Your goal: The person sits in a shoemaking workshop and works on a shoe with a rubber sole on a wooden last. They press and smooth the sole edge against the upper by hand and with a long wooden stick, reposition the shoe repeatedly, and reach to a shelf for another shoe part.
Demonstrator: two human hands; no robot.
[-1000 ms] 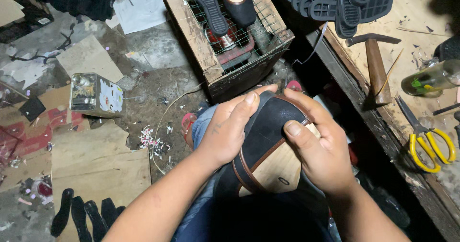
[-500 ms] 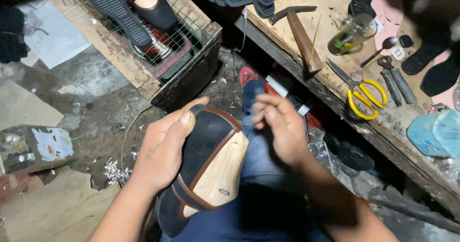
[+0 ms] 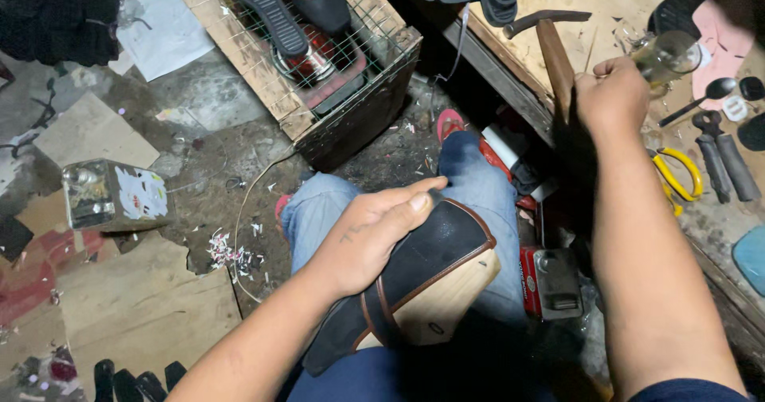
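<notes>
On my lap lies a black shoe (image 3: 430, 266) with a brown rim and a tan insole, held down by my left hand (image 3: 374, 231), whose fingers wrap over its upper. My right hand (image 3: 612, 95) reaches out to the wooden workbench (image 3: 606, 19) at the right and closes around the wooden handle of a hammer (image 3: 554, 55). The hammer's metal head points left, toward the bench's near edge. My jeans-clad knees (image 3: 470, 171) show below the shoe.
A wire-topped wooden crate (image 3: 351, 75) holding a shoe sole and a shoe stands ahead. Yellow-handled scissors (image 3: 677, 175), pliers (image 3: 721, 163), a spoon, a glass jar and black soles lie on the bench. A small tin (image 3: 115, 195), cardboard and scraps litter the floor. A red tin (image 3: 550, 278) sits by my right knee.
My right hand left the shoe and went up right to the bench, closing on the hammer handle. My left hand stays on the shoe. The view swung right.
</notes>
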